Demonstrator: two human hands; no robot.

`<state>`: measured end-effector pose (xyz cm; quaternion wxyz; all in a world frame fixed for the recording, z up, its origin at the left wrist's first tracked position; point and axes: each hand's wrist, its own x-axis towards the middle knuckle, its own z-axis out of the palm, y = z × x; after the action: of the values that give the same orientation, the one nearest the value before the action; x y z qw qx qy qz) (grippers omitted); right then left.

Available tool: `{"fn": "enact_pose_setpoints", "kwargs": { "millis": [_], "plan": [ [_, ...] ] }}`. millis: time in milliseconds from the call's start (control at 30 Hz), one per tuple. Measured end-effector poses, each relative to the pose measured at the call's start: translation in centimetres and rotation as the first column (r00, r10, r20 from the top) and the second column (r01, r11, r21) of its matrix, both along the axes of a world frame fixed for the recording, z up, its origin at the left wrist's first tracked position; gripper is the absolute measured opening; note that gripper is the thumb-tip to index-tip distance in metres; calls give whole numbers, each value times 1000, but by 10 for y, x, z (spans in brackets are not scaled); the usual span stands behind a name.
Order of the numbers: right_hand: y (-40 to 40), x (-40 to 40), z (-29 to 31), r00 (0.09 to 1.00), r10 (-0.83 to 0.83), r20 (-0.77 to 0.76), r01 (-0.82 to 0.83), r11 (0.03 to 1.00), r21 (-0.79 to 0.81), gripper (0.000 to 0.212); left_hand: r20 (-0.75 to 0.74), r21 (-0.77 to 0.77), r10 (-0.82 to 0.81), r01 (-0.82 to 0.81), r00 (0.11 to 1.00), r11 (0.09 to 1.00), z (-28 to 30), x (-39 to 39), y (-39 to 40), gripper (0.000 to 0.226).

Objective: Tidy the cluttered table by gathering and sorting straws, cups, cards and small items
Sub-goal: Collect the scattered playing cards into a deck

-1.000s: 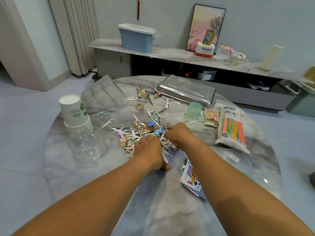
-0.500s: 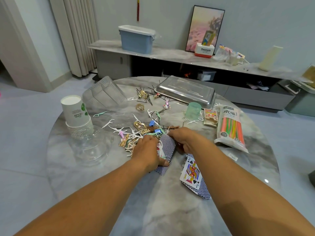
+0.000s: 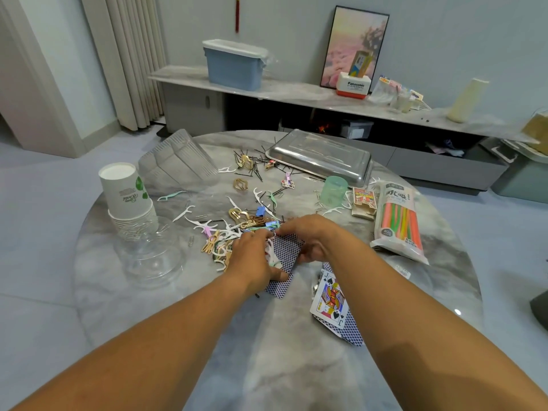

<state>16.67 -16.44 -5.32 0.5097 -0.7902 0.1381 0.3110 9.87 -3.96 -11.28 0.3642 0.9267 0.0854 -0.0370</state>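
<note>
Marble table point(image 3: 267, 366), both hands point(image 3: 255, 262) point(image 3: 314, 238) pinching blue-backed cards point(image 3: 286, 253), long axis pointing away, slightly rightward

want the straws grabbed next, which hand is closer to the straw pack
Right. The right hand is just left of the straw pack; the left hand sits farther left.

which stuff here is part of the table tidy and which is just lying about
Part of the job: playing cards held by the left hand and right hand, jack of spades, straw pack, paper cups, floss picks.

Lying about: blue bin, framed picture.
</note>
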Motion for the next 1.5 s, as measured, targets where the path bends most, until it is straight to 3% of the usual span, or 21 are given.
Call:
{"fn": "enact_pose_setpoints", "kwargs": {
  "millis": [167,300,533,633,700,767,900,1033,1133,1167,1200,1233,1267,1333,1367,1400,1433,1500],
  "plan": [
    [-10,-3,-5,983,133,131,-118,986,-115,64,72,3,16,-16,997,1000,-2,-3,1,116],
    [-23,3,5,949,150,278,-121,986,-119,63,155,89,53,-68,986,994,-3,-5,8,105],
    [-50,12,25,815,86,573,10,987,-162,43,94,-172,87,-70,992,983,7,-1,15,83],
    [-59,12,25,861,10,509,22,998,-57,20,138,-380,203,-137,969,915,13,5,15,60],
    [-61,9,24,914,-38,405,37,999,9,17,120,-455,298,-214,947,864,18,9,17,41],
    [-62,7,24,953,-125,275,97,989,115,23,22,-537,413,-338,910,773,21,13,18,25],
    [-53,-2,19,976,-215,18,195,913,359,30,-296,-743,531,-541,794,395,26,19,15,13],
    [-31,-16,10,991,-129,39,107,929,353,25,-407,-852,486,-513,774,104,44,20,4,21],
    [-15,-22,10,984,-140,106,86,911,404,26,-459,-888,347,-436,818,-147,64,12,-5,22],
    [-13,-22,11,980,-144,140,76,910,409,29,-458,-889,308,-423,834,-176,67,11,-6,24],
    [-13,-22,13,970,-153,187,68,916,396,32,-445,-896,289,-419,848,-151,67,13,-7,25],
    [-14,-21,16,956,-168,240,66,922,382,32,-431,-896,313,-441,846,-43,65,15,-4,27],
    [-17,-19,18,934,-195,299,75,926,370,31,-402,-870,360,-473,842,136,61,17,-1,30],
    [-25,-14,22,868,-261,422,116,934,338,25,-252,-663,453,-494,855,563,52,16,9,27],
    [-31,-11,24,831,-275,483,139,944,299,21,-116,-508,433,-428,894,747,46,14,15,17],
    [-37,-8,25,804,-270,529,156,956,250,19,-2,-360,314,-293,950,886,43,10,22,4],
    [-44,-6,26,795,-259,548,169,963,209,19,35,-213,119,-109,992,971,40,6,27,16],
    [-59,-2,27,828,-239,507,194,971,141,22,-70,100,-237,243,969,965,34,2,34,46]
  ]
}}
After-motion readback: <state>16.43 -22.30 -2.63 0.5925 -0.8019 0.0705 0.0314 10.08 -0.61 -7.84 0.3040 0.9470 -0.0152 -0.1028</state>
